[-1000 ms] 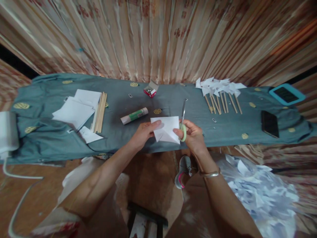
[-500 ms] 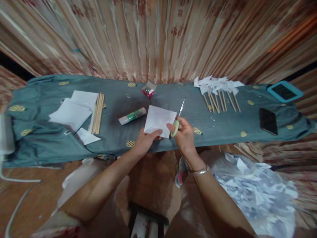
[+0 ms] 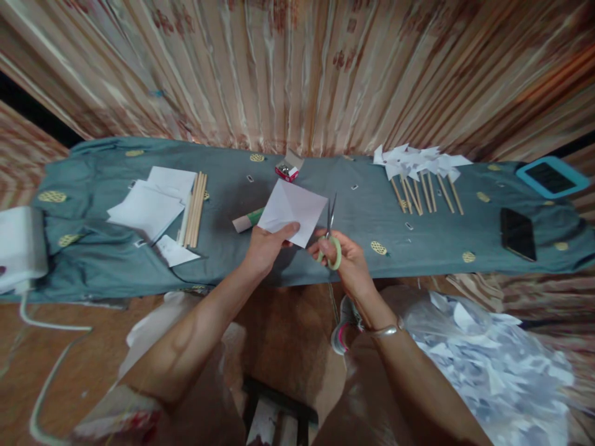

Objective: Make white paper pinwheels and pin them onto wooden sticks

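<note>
A white square of paper (image 3: 297,207) with crease lines is pinched by its near edge in my left hand (image 3: 267,248), thumb on top. My right hand (image 3: 346,254) has its fingers in the pale green handles of a pair of scissors (image 3: 331,214). The blades point away from me, slightly parted, just right of the paper and apart from it. Partly covered by the paper, a glue stick (image 3: 246,221) lies on the cloth. Behind the paper stands a small open red box (image 3: 287,170) of shiny metal pieces.
White paper sheets (image 3: 146,207) and wooden sticks (image 3: 197,210) lie on the left. Paper pinwheels (image 3: 418,162) on sticks rest at the back right, near a phone (image 3: 517,234) and a blue-framed device (image 3: 552,176). A bag of paper pieces (image 3: 493,365) sits below right.
The paper has turned and tilted in my left hand, now covering part of the glue stick. The scissors have come away from its right edge. The whole view has shifted slightly.
</note>
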{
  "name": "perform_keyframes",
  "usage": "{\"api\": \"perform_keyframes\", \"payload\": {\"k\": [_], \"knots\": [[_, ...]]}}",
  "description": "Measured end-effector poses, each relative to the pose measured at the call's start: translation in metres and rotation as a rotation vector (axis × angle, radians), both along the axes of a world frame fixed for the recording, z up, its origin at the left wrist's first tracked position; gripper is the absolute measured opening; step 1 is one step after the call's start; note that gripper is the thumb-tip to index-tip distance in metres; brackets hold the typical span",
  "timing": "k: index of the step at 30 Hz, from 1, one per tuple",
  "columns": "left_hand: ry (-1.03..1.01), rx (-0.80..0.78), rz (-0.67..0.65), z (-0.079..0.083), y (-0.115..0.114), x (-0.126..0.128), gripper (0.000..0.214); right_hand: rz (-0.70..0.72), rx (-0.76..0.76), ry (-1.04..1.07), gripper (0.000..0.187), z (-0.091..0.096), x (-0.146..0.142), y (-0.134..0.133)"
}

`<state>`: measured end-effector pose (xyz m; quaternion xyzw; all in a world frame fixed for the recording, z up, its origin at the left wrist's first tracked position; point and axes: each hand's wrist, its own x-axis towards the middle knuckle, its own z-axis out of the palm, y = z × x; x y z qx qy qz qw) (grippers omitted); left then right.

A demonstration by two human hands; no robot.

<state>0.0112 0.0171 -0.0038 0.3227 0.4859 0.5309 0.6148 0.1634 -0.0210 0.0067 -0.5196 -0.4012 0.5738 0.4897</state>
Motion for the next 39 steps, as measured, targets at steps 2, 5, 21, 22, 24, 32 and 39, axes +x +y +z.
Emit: {"api": "perform_keyframes", "payload": {"k": [2,5,21,22,24,32,39], "knots": [[-0.001,0.028,0.045,0.004,0.006,-0.005,0.036,0.124,-0.02,-0.016,0.051,-0.001,0.001,-0.006],[0.002,0.049,0.096,0.008,0.011,-0.009,0.035,0.315,-0.047,-0.032,0.052,-0.004,0.002,-0.015],[0.018,0.037,0.06,0.008,0.008,-0.001,0.024,0.401,-0.124,-0.021,0.052,-0.003,0.002,-0.017],[0.015,0.036,0.06,0.008,0.008,-0.001,0.024,0.399,-0.122,-0.019,0.051,-0.003,0.001,-0.017],[0.017,0.039,0.058,0.008,0.007,0.0,0.024,0.397,-0.12,-0.013,0.05,-0.002,0.001,-0.017],[0.047,0.045,0.049,0.009,0.006,0.0,0.025,0.387,-0.113,0.006,0.044,-0.002,0.001,-0.016],[0.051,0.031,0.017,0.009,0.008,-0.002,0.019,0.368,-0.132,0.022,0.045,-0.003,0.001,-0.017]]}}
